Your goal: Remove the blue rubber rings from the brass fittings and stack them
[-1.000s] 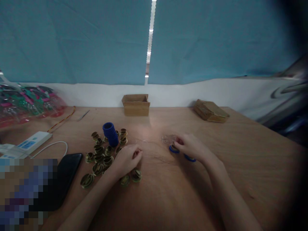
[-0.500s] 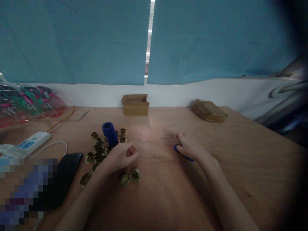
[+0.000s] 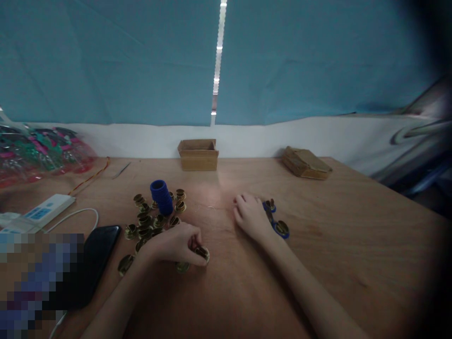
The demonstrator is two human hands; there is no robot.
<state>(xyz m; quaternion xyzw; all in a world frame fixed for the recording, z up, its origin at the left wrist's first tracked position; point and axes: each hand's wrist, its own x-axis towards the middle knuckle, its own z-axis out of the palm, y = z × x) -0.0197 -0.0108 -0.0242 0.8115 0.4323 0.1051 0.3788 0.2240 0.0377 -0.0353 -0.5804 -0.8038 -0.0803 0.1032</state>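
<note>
My left hand point(image 3: 181, 242) pinches a round gold-coloured metal piece point(image 3: 204, 254) at the front middle. Another gold piece point(image 3: 182, 267) lies partly under its thumb. My right hand point(image 3: 250, 214) rests over the spot of the small silver pins, its fingers curled; what they hold, if anything, is hidden. Right beside it lies a blue-rimmed part point(image 3: 281, 229) with gold pieces in its two round ends. A stack of blue rings point(image 3: 161, 197) stands among several gold pieces point(image 3: 144, 220) behind my left hand.
Across the back of the wooden table point(image 3: 353, 226) are an open cardboard box point(image 3: 199, 159) and a flattish brown box point(image 3: 306, 163). A black phone point(image 3: 95, 263), a white power strip point(image 3: 51, 208), cables and bagged tools point(image 3: 42, 150) occupy the left.
My left hand has moved down and right and taken hold of a gold piece. My right hand has let go of the blue-rimmed part and shifted left onto the pins.
</note>
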